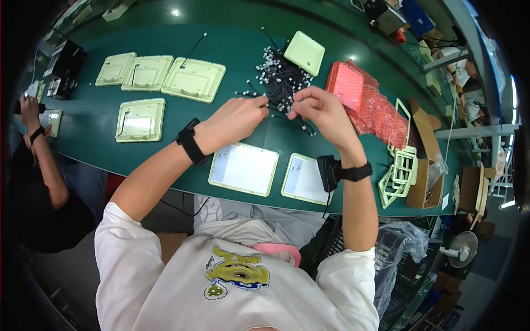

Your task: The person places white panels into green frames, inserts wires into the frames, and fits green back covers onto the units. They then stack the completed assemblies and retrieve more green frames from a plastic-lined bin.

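My left hand [234, 121] is closed in a pinch at the near left edge of a heap of short black cables [281, 80] with small white connectors. What its fingertips hold, if anything, is too small to make out. Across a small gap, my right hand [323, 113] pinches a thin black cable [305, 126], which hangs below the fingers. Two flat panels with white faces and pale green rims lie nearest me: the left panel [245, 171] below my left hand, the right panel [306, 179] partly covered by my right wrist.
Pale green back covers [193, 80] stand in a row at the left, with another cover [141, 120] nearer. One green tray [305, 53] touches the heap. Red bubble wrap [370, 102], green frames [400, 171] and a cardboard box [428, 176] fill the right. A co-worker's arm [49, 171] is far left.
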Tool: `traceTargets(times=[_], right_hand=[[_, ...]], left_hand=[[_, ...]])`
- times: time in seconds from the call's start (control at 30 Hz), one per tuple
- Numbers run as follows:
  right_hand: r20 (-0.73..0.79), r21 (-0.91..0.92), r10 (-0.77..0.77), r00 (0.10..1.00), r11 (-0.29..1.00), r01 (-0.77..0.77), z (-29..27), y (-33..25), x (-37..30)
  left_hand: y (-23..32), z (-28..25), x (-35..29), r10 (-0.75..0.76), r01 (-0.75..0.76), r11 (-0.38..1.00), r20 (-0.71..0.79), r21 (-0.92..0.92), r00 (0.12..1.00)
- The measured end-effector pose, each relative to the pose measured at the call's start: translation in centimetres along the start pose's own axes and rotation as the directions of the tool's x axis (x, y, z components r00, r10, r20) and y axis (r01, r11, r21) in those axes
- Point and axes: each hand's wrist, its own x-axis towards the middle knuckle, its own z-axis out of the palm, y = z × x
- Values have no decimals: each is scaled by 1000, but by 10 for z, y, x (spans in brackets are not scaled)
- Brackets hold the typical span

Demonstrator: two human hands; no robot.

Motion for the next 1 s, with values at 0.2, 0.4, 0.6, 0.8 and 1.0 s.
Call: traceTargets(times=[0.2, 0.4, 0.6, 0.8, 1.0], right_hand=[[80, 510, 32, 996, 858, -68, 0, -5, -44], [19, 359, 48, 999, 932, -52, 5, 0, -61], [-73, -170, 20, 997, 985, -32, -8, -5, -89], [-28, 2, -24, 999, 1000, 25, 15, -4, -78], [-66, 214, -67, 996, 974, 80, 36, -13, -64]], left_hand=[[1, 7, -5, -168, 167, 983, -17, -71, 986], [2, 11, -1, -238, 228, 965, -73, -128, 969], [20, -38, 7, -471, 580, 566, 348, -586, 811], [-1, -51, -12, -339, 514, 137, 447, -847, 828], [19, -59, -26, -305, 370, -21, 358, -929, 882]])
